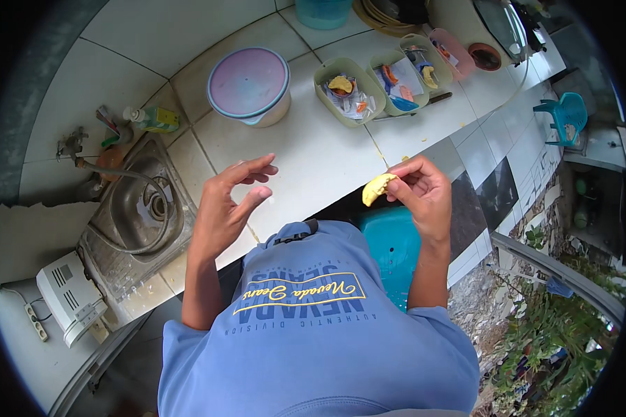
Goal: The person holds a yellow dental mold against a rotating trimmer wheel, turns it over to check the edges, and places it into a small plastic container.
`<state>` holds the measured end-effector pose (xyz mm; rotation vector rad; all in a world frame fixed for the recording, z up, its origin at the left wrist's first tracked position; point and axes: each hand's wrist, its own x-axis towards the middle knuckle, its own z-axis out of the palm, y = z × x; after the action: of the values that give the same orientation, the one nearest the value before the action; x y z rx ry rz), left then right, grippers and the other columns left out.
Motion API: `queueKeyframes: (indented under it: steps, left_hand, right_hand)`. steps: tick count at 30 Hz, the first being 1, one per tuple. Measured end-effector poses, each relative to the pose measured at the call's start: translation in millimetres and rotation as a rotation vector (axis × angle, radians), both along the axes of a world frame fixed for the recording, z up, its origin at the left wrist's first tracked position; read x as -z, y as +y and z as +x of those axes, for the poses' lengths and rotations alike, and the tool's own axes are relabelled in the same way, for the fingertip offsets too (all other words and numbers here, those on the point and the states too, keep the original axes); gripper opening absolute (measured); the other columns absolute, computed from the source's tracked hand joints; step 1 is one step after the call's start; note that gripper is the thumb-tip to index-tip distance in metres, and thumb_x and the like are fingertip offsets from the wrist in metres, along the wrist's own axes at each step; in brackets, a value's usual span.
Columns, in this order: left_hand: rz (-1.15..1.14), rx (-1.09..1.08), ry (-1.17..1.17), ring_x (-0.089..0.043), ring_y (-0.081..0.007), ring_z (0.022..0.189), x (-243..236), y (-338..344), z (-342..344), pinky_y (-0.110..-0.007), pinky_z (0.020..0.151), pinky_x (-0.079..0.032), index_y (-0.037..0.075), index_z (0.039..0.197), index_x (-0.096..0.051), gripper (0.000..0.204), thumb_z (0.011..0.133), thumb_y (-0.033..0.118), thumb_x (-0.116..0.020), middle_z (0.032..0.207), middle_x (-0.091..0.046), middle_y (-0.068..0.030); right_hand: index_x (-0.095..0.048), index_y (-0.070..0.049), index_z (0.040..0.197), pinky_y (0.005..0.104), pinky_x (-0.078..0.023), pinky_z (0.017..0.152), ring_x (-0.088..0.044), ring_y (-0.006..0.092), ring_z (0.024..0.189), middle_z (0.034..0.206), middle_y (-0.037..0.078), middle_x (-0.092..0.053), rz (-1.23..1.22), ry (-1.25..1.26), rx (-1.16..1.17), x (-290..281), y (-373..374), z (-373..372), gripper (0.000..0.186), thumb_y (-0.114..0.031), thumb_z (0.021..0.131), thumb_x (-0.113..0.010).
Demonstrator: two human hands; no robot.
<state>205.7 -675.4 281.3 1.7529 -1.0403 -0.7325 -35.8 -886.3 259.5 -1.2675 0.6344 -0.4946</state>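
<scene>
The yellow crescent-shaped piece is pinched between the thumb and fingers of the right hand, in front of the counter's front edge and off its surface. One end of the piece sits in the grip; the other points left, toward the left hand. That hand is well apart from the right one, thumb and fingers spread with a gap between them, holding nothing, near the same edge.

Beyond the piece, toward the back edge, stand a first green tub with another yellow piece inside, a second green tub, a third green tub and a pink tub. Left of them is a big round container with a lilac lid. The sink is at the counter's left end, with a soap bottle behind it. Below the right hand, past the front edge, is a turquoise plastic object, partly hidden by the shirt.
</scene>
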Motion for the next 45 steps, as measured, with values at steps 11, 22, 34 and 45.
queueKeyframes:
  steps: [11,22,34,45]
  left_hand:
    - [0.441,-0.283,0.083,-0.062,-0.0164,0.101,54,55,40,-0.031,0.092,-0.047,0.001,0.138,-0.051,0.045,0.097,0.017,-0.059,0.117,-0.066,-0.0121]
    - [0.587,-0.302,0.034,-0.063,-0.0194,0.099,36,33,25,-0.034,0.091,-0.05,0.004,0.14,-0.05,0.046,0.095,0.011,-0.06,0.118,-0.065,-0.0137]
    - [0.627,-0.407,0.096,-0.062,-0.0203,0.101,38,38,17,-0.034,0.091,-0.05,0.004,0.14,-0.05,0.047,0.095,0.011,-0.061,0.12,-0.064,-0.0155]
    - [0.507,-0.647,-0.014,-0.061,-0.0226,0.111,-50,212,-1,-0.036,0.097,-0.047,0.007,0.142,-0.047,0.054,0.093,0.024,-0.063,0.122,-0.063,-0.0138]
  right_hand:
    - [-0.066,0.001,0.091,0.0313,-0.055,0.063,-0.07,0.0214,0.072,0.078,0.012,-0.07,-0.751,0.67,0.52,90,-120,-95,0.014,-0.01,0.085,-0.073]
    - [-0.066,-0.005,0.085,0.0415,-0.054,0.062,-0.068,0.0318,0.073,0.085,0.011,-0.064,-1.471,0.722,-0.099,128,-239,88,0.004,-0.008,0.083,-0.065]
    - [-0.071,-0.003,0.094,0.0449,-0.055,0.075,-0.069,0.037,0.087,0.095,0.02,-0.07,-1.079,1.264,0.008,125,-327,79,0.035,-0.033,0.078,-0.078]
    - [-0.074,-0.007,0.101,0.036,-0.05,0.064,-0.066,0.0209,0.067,0.077,0.01,-0.071,-1.206,0.913,0.234,86,-309,65,0.039,-0.041,0.082,-0.072]
